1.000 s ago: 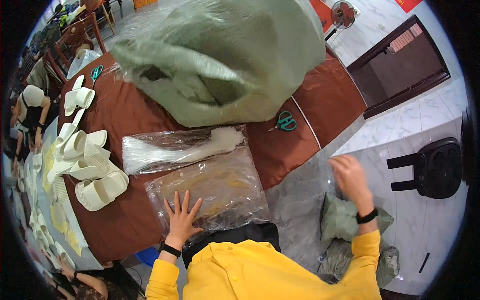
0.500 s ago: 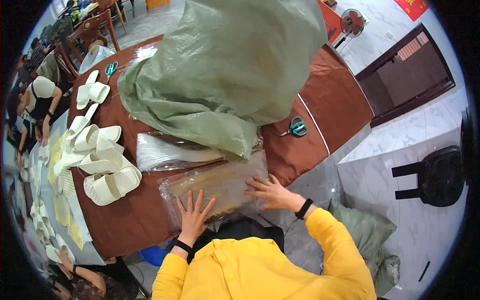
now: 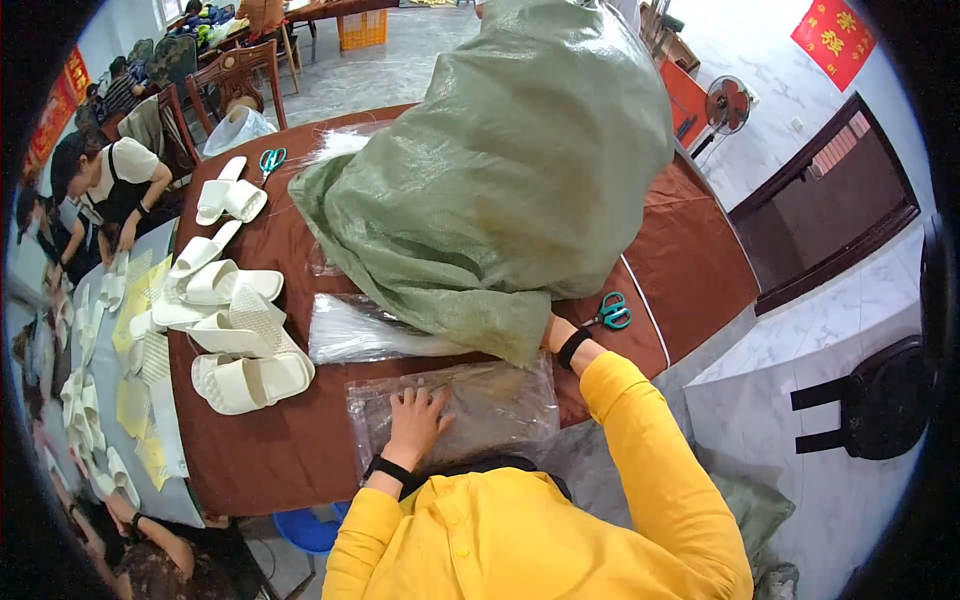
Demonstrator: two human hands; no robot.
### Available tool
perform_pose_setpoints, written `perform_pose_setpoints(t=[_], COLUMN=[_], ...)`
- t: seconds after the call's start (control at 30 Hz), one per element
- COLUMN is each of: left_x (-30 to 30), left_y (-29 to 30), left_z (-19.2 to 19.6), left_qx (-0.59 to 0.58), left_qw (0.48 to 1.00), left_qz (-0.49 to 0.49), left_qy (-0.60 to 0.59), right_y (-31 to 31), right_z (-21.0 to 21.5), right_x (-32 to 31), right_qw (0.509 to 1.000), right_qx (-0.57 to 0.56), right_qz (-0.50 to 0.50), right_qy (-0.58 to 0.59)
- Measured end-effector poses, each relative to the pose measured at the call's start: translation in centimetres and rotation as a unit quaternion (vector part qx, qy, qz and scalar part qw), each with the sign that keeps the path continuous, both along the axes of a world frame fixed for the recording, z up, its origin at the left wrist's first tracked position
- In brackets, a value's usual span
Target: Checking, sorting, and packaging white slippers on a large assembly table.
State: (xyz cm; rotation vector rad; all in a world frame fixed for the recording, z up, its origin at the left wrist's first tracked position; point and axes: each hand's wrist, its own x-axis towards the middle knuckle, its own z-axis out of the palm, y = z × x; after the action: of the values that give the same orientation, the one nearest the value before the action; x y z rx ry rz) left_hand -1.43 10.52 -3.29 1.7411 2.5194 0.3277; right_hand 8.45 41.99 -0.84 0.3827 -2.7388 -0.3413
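Brown cloth-covered table, bearing pale slippers at left, one green woven sack across the middle, and teal-handled scissors to the sack's right. Clear plastic bag lying flat at the near edge, left hand resting on it, fingers slightly parted and bent; right hand at the sack's lower right edge, mostly hidden, its grip impossible to tell

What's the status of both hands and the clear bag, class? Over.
Left hand on clear bag. Right hand mostly hidden by green sack. Sack partly covers white-strand packet.
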Motion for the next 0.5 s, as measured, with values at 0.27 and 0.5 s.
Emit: perform_pose_setpoints(t=[0.27,0.5], left_x=[-2.4,-4.1], left_y=[0.6,-2.6], left_z=[-2.2,-1.3], left_qx=[0.048,0.109], left_qw=[0.997,0.944], left_qz=[0.018,-0.007], left_qy=[-0.062,-0.311], right_y=[-10.0,-9.3], right_z=[19.1,6.1], right_x=[0.2,10.1], right_qw=[0.851,0.821], right_qx=[-0.362,-0.492], right_qz=[-0.227,-0.127], right_qy=[-0.307,-0.259])
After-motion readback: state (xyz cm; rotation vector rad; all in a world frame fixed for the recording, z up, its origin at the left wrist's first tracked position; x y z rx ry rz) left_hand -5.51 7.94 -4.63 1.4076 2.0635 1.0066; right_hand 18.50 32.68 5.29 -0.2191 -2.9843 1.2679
